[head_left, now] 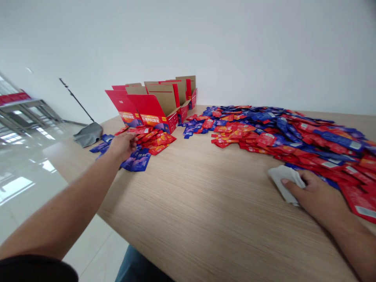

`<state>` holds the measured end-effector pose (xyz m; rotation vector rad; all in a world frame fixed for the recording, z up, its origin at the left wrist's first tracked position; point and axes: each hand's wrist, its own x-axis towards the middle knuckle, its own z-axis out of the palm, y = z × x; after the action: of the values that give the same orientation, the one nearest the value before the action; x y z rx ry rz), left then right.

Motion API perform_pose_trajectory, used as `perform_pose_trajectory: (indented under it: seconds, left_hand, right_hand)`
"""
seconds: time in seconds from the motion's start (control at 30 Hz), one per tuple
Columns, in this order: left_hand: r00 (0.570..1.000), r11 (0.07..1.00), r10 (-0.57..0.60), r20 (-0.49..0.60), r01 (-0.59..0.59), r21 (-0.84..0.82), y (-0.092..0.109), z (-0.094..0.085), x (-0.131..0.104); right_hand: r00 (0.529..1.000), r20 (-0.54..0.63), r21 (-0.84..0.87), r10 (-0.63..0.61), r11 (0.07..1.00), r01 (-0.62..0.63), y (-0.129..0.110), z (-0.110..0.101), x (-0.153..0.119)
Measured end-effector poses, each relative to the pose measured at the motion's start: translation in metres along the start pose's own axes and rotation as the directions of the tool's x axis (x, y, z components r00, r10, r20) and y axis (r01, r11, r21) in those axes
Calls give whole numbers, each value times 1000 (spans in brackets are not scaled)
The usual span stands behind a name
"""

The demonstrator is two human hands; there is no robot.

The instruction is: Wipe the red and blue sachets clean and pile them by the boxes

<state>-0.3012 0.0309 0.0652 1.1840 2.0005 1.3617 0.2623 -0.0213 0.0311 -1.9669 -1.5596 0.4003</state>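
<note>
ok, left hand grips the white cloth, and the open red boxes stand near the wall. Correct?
Wrong hand: in the head view, the right hand grips the white cloth. The open red boxes do stand near the wall.

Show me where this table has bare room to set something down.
The table is barest across its middle and near side, between the left hand and the white cloth in the right hand. It narrows to a gap between the small packet pile and the large packet heap. Crowded: in front of the boxes and beneath the heap.

Dark pole (76,100) before pale wall (249,51)
</note>
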Motion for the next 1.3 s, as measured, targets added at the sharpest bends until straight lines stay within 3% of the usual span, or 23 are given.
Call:
perform_pose_trajectory:
  seconds: [0.17, 0.37, 0.5, 0.73, 1.0, 1.17, 1.3]
  left_hand:
    - [962, 989, 8, 273, 32, -142, 13, 68, -57]
    - [836, 993, 121, 535, -101, -67, 30, 148, -98]
    - [795, 959, 210, 569, -281, 38, 40, 192, -100]
    - [809, 835, 318, 494, -486, 258, 52, 256, -69]
    - [836, 761, 284, 470, -494, 420, 63, 303, -29]
    - [811, 738, 273, 518, -522, 429, 64, 310, -27]
    - [805, 774, 263, 533, -505, 381, 62, 307, -26]
  right_hand:
    - [1000, -24, 11, 1, 1000, 0, -1, 1, -5]
    - [997, -26, -6, -67, 998, 67, 13, 6, 6]
    - [995, 39, -61, -90, 994, 92, 23, 8, 15]
    - [993, 42, -48, -109, 993, 111, 34, 18, 21]
    - [987, 28, -5, -160, 987, 160, 42, 25, 24]
    - [986, 31, 0, -166, 986, 166, 49, 29, 25]
    - [982, 34, 7, -183, 983, 183, 49, 28, 27]
